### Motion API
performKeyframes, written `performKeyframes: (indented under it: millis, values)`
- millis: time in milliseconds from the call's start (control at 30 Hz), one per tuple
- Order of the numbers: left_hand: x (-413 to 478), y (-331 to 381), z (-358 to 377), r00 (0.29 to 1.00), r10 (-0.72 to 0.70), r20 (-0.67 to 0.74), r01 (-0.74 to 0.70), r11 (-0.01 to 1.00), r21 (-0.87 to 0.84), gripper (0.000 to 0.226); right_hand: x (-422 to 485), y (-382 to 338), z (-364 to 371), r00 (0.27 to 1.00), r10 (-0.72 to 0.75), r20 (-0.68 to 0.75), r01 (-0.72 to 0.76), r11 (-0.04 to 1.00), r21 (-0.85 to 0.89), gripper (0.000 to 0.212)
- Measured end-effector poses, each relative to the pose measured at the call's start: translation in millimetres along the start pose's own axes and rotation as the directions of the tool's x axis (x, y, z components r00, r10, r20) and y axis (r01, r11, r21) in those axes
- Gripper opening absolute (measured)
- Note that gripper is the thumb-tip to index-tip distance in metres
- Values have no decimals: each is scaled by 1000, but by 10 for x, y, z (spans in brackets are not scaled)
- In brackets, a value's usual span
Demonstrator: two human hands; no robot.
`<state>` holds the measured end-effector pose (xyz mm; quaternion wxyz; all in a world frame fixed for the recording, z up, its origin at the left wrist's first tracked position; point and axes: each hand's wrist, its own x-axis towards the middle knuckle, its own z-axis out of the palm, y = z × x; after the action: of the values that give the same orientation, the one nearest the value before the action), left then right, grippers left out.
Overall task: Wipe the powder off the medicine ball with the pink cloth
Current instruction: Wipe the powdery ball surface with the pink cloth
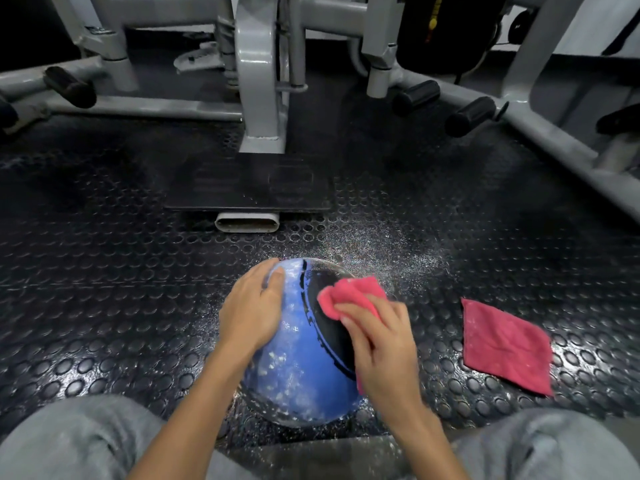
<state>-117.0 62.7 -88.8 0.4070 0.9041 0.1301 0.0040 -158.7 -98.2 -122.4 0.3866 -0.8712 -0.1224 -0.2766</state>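
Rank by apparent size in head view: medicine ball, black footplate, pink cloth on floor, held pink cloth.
1. medicine ball
2. black footplate, farther off, so probably bigger than it looks
3. pink cloth on floor, spread flat
4. held pink cloth, bunched, partly under the right hand

Open floor (104, 289) left of ball (298, 368) — spare cloth (505, 344) lies right.

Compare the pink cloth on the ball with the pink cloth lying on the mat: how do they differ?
The held cloth is bunched up; the spare cloth lies spread flat. The held cloth is gripped by the right hand against the medicine ball; the spare cloth rests untouched on the floor mat. Both are pink.
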Motion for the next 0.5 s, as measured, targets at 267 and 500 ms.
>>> performKeyframes:
  millis: [267, 500]
  values:
    - [41, -21, -11, 999, -16, 34, 16, 1000, -9, 42, -113, 49, 109, 925, 318, -207, -295, 946, 132, 22]
    - [-76, 167, 193, 985, 51, -164, -12, 973, 231, 43, 153, -86, 200, 998, 41, -37, -45, 992, -118, 42]
